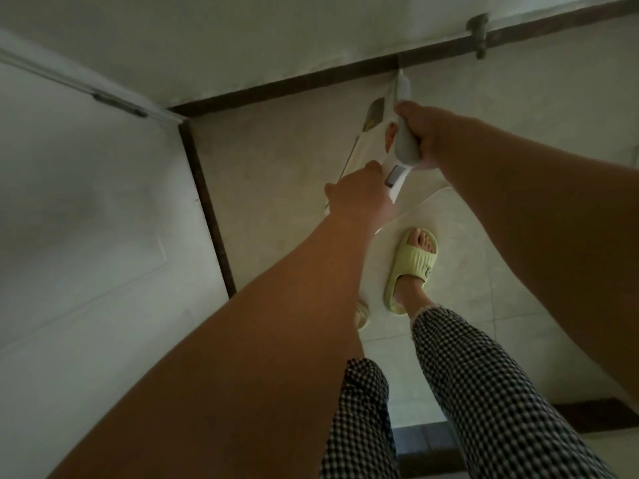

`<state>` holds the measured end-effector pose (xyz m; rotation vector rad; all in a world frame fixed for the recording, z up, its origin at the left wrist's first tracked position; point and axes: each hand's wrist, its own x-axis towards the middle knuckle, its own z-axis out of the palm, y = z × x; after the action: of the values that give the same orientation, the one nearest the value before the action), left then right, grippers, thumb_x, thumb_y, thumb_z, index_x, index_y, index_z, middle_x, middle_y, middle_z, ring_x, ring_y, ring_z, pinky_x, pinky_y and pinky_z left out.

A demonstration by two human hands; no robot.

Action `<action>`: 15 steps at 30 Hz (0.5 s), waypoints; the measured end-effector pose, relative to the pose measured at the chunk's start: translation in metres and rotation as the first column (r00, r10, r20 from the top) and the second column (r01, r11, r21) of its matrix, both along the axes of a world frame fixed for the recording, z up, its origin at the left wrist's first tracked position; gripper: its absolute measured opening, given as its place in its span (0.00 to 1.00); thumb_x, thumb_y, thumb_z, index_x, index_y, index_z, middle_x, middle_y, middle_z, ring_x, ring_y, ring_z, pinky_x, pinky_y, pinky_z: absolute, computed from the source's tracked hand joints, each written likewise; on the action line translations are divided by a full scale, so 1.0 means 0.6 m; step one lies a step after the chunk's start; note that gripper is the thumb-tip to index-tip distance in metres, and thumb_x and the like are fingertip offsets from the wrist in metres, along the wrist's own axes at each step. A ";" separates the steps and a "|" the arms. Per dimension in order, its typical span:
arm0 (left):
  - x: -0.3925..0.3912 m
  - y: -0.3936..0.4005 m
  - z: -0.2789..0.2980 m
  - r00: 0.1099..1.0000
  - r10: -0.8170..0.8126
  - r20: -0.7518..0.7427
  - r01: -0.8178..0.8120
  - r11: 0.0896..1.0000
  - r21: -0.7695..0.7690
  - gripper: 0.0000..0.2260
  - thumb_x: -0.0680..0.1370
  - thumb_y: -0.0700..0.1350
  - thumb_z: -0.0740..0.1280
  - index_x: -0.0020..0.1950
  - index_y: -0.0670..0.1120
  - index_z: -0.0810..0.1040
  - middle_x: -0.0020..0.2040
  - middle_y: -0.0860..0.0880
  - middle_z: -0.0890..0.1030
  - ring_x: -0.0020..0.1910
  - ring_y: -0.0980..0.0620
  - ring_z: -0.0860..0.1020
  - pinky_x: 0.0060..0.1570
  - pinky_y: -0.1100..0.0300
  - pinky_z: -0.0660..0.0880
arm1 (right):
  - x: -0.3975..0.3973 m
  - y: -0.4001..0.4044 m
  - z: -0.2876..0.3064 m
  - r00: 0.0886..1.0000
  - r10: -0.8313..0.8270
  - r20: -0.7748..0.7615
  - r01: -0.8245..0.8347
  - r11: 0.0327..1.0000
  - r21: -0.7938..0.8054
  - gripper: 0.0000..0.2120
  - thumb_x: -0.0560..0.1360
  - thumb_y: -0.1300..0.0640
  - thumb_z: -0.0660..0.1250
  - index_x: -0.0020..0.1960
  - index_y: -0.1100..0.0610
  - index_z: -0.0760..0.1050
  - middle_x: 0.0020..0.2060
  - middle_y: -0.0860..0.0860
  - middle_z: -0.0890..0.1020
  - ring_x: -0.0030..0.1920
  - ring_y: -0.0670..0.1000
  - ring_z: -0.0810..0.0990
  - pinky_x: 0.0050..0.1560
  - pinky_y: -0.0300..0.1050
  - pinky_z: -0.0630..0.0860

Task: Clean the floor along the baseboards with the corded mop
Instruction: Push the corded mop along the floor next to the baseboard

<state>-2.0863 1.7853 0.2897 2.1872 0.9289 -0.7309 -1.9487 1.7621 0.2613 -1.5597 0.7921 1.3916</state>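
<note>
I have both hands on the white plastic corded mop with its grey handle grip [401, 146], working in the room corner where two runs of dark brown baseboard [276, 93] meet. My right hand [423, 134] is wrapped around the grey grip at the top, fingers curled tight on it. My left hand [359, 197] sits lower on the white body; its fingers appear closed around the body, though the back of the hand hides most of them. The mop points away from me toward the far baseboard, and its tip shows just beside that dark strip. The head itself is hidden or too blurred to make out, as is the cord.

I judge this as mid-stroke along the pale tiled floor [276, 160] at the far wall. My pale green rubber slipper [413, 267] stands well back from the corner. Next, I would draw the head leftward into the corner, then turn it to follow the side baseboard back toward me, keeping the edge close without knocking the white wall [103, 202].
</note>
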 end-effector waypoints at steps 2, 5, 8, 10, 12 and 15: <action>-0.051 0.028 -0.006 0.999 0.047 -0.023 -0.047 0.999 -0.013 0.11 0.77 0.48 0.67 0.55 0.48 0.68 0.45 0.53 0.73 0.44 0.50 0.72 0.48 0.54 0.65 | -0.052 0.036 -0.003 1.000 0.017 -0.001 -0.017 1.000 -0.005 0.14 0.77 0.49 0.68 0.52 0.60 0.72 0.30 0.50 0.77 0.27 0.44 0.75 0.34 0.37 0.77; -0.112 0.061 -0.005 0.991 0.119 -0.057 -0.121 0.992 -0.029 0.11 0.77 0.47 0.67 0.51 0.49 0.64 0.44 0.53 0.73 0.43 0.51 0.71 0.50 0.53 0.65 | -0.118 0.084 0.000 0.997 0.080 -0.007 -0.080 0.997 -0.003 0.11 0.79 0.51 0.65 0.47 0.59 0.71 0.29 0.50 0.75 0.27 0.45 0.73 0.34 0.37 0.76; -0.175 0.096 -0.002 0.980 0.181 -0.082 -0.185 0.982 -0.036 0.11 0.77 0.46 0.67 0.51 0.50 0.64 0.45 0.53 0.73 0.45 0.50 0.71 0.52 0.52 0.66 | -0.184 0.134 0.001 0.993 0.120 -0.023 -0.120 0.993 0.002 0.10 0.79 0.52 0.64 0.49 0.59 0.71 0.28 0.51 0.75 0.26 0.45 0.73 0.34 0.38 0.76; -0.213 0.115 -0.001 0.968 0.228 -0.101 -0.233 0.971 -0.043 0.12 0.77 0.46 0.68 0.53 0.50 0.65 0.45 0.53 0.73 0.46 0.50 0.72 0.55 0.52 0.69 | -0.223 0.160 -0.005 0.987 0.159 -0.018 -0.159 0.987 -0.004 0.11 0.79 0.51 0.64 0.53 0.59 0.72 0.28 0.51 0.76 0.26 0.45 0.74 0.36 0.38 0.77; -0.254 0.137 -0.004 0.952 0.285 -0.115 -0.291 0.956 -0.046 0.12 0.76 0.45 0.69 0.52 0.50 0.66 0.42 0.54 0.72 0.46 0.50 0.74 0.58 0.48 0.72 | -0.265 0.189 -0.012 0.983 0.182 -0.020 -0.183 0.983 -0.002 0.13 0.79 0.51 0.65 0.55 0.59 0.72 0.27 0.50 0.76 0.24 0.46 0.74 0.35 0.38 0.78; -0.309 0.167 -0.006 0.929 0.348 -0.128 -0.355 0.934 -0.040 0.13 0.76 0.44 0.70 0.50 0.51 0.65 0.37 0.56 0.69 0.44 0.51 0.73 0.58 0.48 0.73 | -0.325 0.230 -0.021 0.981 0.191 -0.027 -0.191 0.981 0.011 0.10 0.78 0.52 0.66 0.53 0.59 0.73 0.26 0.51 0.76 0.22 0.46 0.74 0.31 0.38 0.77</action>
<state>-2.2715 1.8855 0.2860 1.8663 1.2997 -0.7084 -2.1436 1.9002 0.2488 -1.6482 0.6654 1.5554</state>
